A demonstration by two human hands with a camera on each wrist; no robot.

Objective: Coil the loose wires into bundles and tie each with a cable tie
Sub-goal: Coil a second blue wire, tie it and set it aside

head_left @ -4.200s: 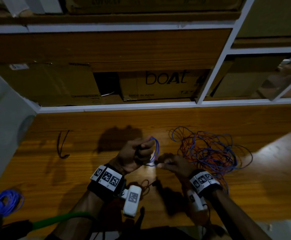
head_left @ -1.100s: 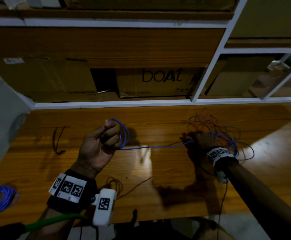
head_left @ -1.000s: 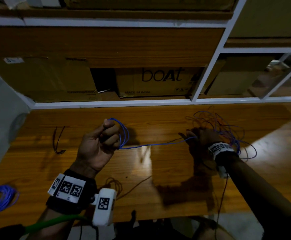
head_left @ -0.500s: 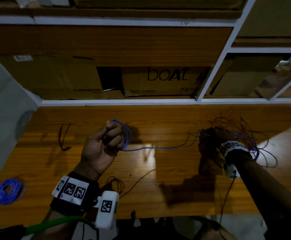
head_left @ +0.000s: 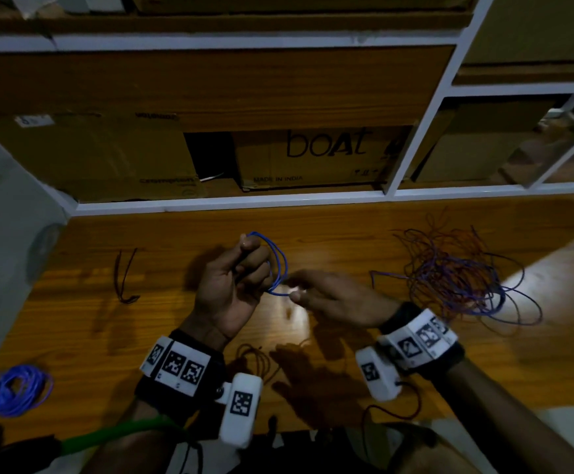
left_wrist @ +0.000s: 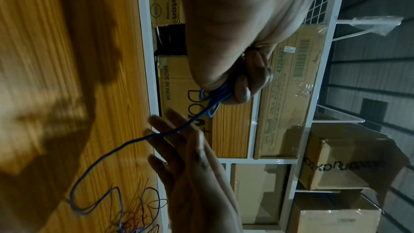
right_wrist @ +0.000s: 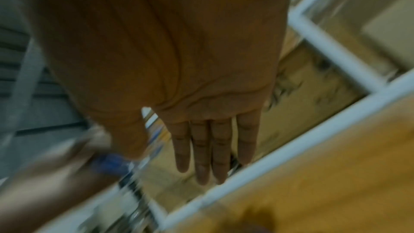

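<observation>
Right, from the head view I've got the left hand (head_left: 232, 285) raised over the counter (head_left: 73, 319), fingers curled round a few loops of blue wire (head_left: 278, 265). My right hand (head_left: 330, 295) sits just beside it, fingers stretched flat, the wire's tail at its fingertips. The loose tangle (head_left: 456, 278) lies to the right, a finished blue coil (head_left: 19, 388) far left.

Left wrist view: thumb and fingers (left_wrist: 244, 84) pinch the loops, and the strand runs down across the right hand's fingers (left_wrist: 170, 130) toward the tangle.

Right wrist view: blurred, the palm (right_wrist: 179, 59) open, holding nothing I can see.

I judge we're mid-coil; next I need to catch the strand and lay another loop.
</observation>
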